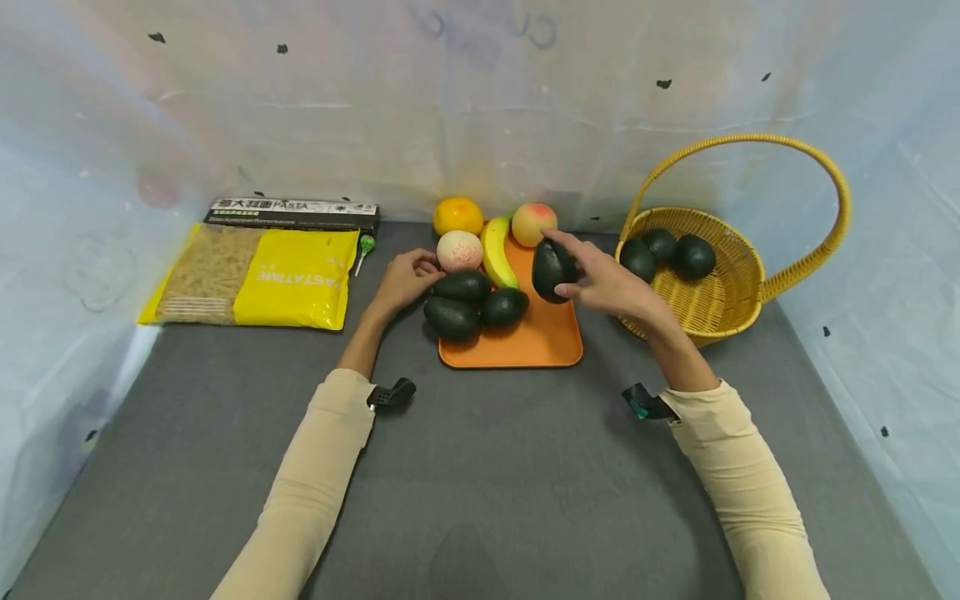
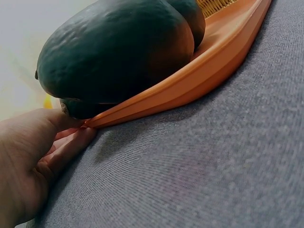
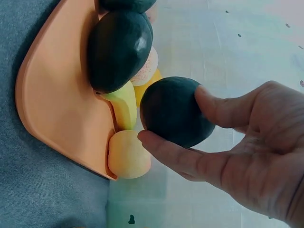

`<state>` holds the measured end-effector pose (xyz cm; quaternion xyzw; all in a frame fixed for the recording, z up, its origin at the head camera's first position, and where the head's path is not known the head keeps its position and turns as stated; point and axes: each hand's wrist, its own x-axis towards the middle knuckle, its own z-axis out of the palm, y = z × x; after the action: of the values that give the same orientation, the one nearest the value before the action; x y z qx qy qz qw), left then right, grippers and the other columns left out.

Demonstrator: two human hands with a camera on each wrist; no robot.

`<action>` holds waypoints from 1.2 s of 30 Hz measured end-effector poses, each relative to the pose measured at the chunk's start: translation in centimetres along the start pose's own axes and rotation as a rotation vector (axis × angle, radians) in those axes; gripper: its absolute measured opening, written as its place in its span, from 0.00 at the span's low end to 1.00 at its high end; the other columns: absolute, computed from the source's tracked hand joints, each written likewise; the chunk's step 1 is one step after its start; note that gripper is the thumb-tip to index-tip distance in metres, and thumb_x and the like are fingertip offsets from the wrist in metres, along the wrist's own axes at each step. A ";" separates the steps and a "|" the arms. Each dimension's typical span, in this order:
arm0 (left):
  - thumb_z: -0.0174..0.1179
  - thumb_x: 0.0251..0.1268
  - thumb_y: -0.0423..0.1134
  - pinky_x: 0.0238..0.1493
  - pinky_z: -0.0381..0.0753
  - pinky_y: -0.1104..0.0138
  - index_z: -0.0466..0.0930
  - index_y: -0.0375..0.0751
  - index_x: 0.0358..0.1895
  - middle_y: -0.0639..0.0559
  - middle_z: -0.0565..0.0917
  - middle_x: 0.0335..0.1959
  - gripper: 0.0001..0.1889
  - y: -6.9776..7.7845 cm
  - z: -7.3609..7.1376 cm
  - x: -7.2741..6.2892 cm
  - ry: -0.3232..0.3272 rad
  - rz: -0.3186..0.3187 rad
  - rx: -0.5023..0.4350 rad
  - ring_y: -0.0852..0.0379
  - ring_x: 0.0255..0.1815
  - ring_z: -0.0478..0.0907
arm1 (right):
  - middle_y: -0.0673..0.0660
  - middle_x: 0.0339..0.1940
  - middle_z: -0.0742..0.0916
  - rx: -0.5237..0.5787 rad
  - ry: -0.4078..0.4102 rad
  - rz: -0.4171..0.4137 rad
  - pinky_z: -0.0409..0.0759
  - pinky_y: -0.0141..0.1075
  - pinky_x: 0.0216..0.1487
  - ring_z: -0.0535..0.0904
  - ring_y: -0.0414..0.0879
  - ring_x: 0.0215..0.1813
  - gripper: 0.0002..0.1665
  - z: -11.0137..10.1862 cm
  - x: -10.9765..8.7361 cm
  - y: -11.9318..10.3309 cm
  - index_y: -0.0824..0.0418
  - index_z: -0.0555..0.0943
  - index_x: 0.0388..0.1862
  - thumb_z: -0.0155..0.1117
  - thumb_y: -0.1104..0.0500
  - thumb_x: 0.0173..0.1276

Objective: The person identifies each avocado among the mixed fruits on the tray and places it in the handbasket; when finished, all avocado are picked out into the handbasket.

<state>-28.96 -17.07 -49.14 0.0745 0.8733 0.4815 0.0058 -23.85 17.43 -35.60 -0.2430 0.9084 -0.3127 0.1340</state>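
Tray [image 1: 551,343] on gry tbl [image 1: 510,467], pale sheeting [image 1: 360,133], blk specks [image 1: 663,84]

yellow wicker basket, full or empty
Neither: the yellow wicker basket is partly filled. The head view shows three avocados inside, with bare weave beside them.

The head camera is looking forward and down from above. Wrist cameras are facing the left hand [image 2: 31,159] and right hand [image 3: 254,159] closely, both catching the orange tray [image 3: 61,95]; the left view, background washed out, is seemingly facing low across the table [image 2: 190,166].
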 end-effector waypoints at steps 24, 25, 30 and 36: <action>0.65 0.71 0.43 0.41 0.76 0.71 0.80 0.33 0.62 0.35 0.87 0.48 0.22 -0.2 -0.1 0.0 0.003 0.007 -0.015 0.51 0.40 0.84 | 0.67 0.72 0.72 0.152 0.095 0.035 0.78 0.57 0.62 0.75 0.63 0.67 0.48 -1.1 -1.5 0.0 0.39 0.55 0.84 0.64 0.65 0.75; 0.65 0.71 0.43 0.41 0.76 0.71 0.80 0.33 0.62 0.36 0.88 0.47 0.22 -0.1 -0.1 0.0 0.002 0.007 -0.016 0.50 0.41 0.84 | 0.67 0.72 0.72 0.148 0.101 0.043 0.78 0.56 0.60 0.76 0.64 0.66 0.47 -1.2 -1.6 0.0 0.39 0.55 0.84 0.65 0.65 0.75; 0.65 0.72 0.42 0.43 0.77 0.70 0.80 0.33 0.63 0.35 0.87 0.48 0.22 -0.2 0.0 -0.1 -0.003 0.003 -0.020 0.50 0.42 0.84 | 0.66 0.73 0.71 0.140 0.140 0.074 0.78 0.49 0.53 0.75 0.63 0.64 0.46 -2.0 -2.4 0.1 0.41 0.56 0.84 0.66 0.62 0.75; 0.65 0.71 0.43 0.42 0.77 0.71 0.80 0.34 0.62 0.36 0.87 0.48 0.22 -0.2 -0.2 0.0 0.003 -0.004 -0.025 0.54 0.40 0.83 | 0.67 0.73 0.71 0.153 0.189 0.110 0.78 0.48 0.55 0.76 0.64 0.65 0.47 -3.7 -3.8 0.3 0.42 0.57 0.84 0.69 0.56 0.74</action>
<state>-29.01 -17.30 -49.21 0.0721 0.8674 0.4923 0.0063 -22.19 21.49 -32.65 -0.1513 0.9024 -0.3949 0.0829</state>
